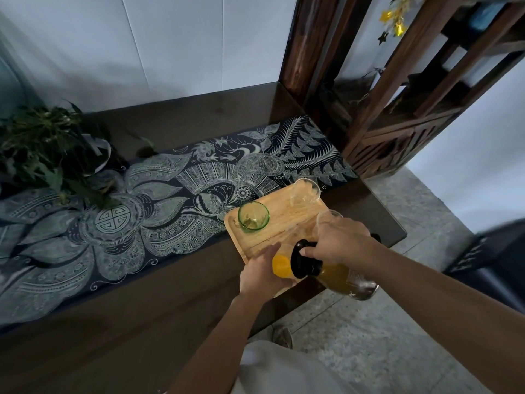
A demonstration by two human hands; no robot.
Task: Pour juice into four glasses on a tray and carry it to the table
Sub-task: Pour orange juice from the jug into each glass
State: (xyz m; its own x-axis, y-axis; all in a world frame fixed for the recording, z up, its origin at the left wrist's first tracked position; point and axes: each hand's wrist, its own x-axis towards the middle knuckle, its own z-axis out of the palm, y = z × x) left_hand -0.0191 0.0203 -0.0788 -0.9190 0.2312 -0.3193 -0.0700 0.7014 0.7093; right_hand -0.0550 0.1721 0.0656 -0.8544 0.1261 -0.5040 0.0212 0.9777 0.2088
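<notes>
Right hand (339, 241) wrapped around black neck of jug (338, 275); jug tipped on its side, mouth to the left, amber juice inside. Left hand (261, 273) curled around near glass (279, 265), which holds orange juice, at near edge of wooden tray (284, 226). Tray lies on patterned runner (159, 200) on dark table (184, 120). Green glass (253, 216) at tray's left. Two clear glasses at far right (308, 190) and right (326, 220). Plant (48, 155) far left.
</notes>
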